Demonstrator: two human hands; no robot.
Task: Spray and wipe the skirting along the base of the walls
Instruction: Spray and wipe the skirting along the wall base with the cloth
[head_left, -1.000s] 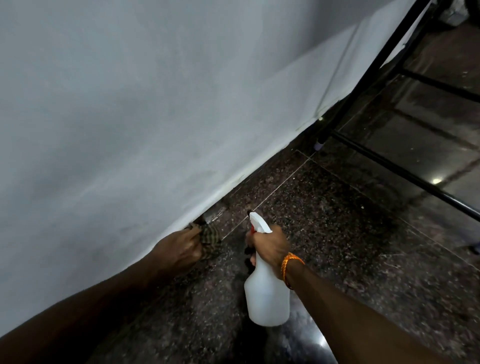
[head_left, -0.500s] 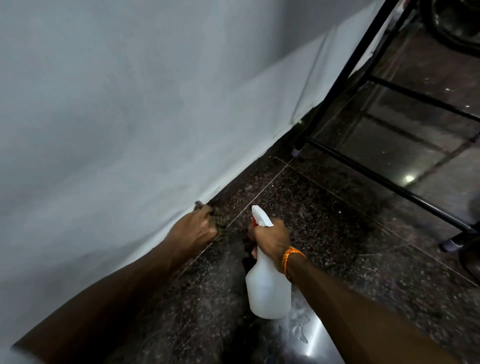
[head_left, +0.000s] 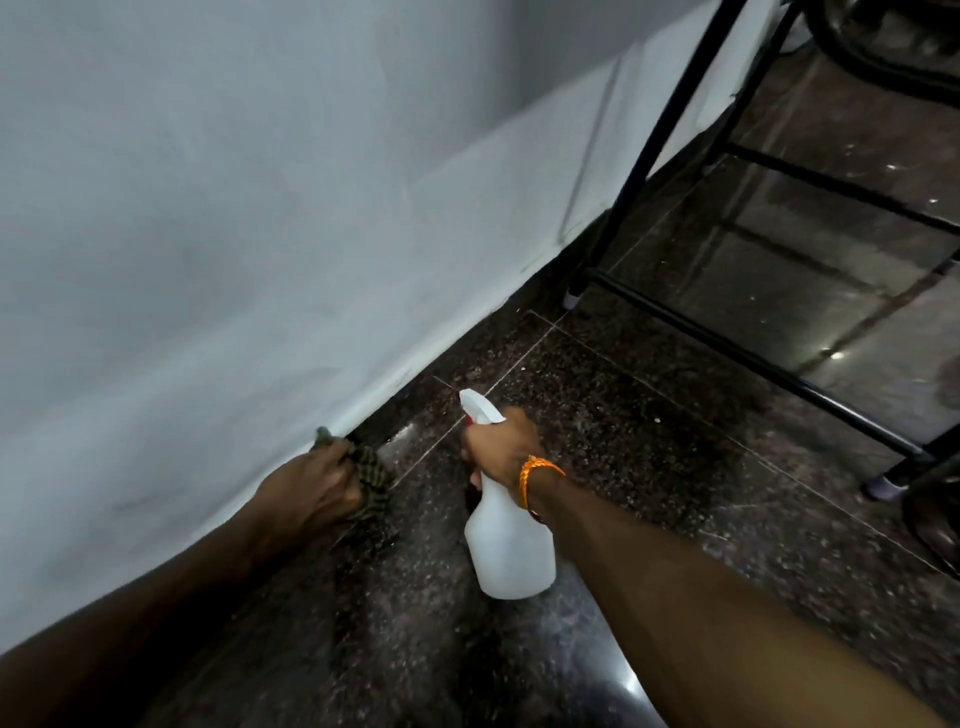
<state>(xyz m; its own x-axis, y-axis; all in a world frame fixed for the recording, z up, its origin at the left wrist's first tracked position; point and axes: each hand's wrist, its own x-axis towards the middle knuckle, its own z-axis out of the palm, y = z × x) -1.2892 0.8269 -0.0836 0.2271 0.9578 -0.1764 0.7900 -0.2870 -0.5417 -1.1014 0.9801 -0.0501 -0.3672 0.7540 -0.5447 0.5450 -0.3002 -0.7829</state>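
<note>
1. While the left hand (head_left: 311, 491) is closed around a bunched dark checked cloth (head_left: 375, 480) and presses it to the skirting (head_left: 395, 382) where the wall (head_left: 218, 218) meets the floor, the right hand (head_left: 501, 447) is wrapped around the neck of a white spray bottle (head_left: 511, 545) at about 6 o'clock in the view.
2. Seen from above, the bottle's long axis runs from 5 o'clock, at its base, up to 11 o'clock, where the nozzle points toward the wall's foot; the base hangs just above the speckled dark floor (head_left: 649, 441), though whether it touches cannot be told.
3. The cloth sits at about 8 o'clock from the bottle, near it but apart.
4. Compared with half a second ago, the cloth hand lies lower and further left in the view, and more of the black metal frame (head_left: 665, 130) shows at 1 o'clock, with its crossbar running toward 3 o'clock.
5. The bottle's grip and tilt look unchanged across both earlier frames.
6. Counted: two hands, one cloth, one spray bottle, one orange wristband (head_left: 535, 475) on the right wrist, and two pale capped frame feet, one near the wall (head_left: 571, 300) and one at 3 o'clock (head_left: 883, 488).
</note>
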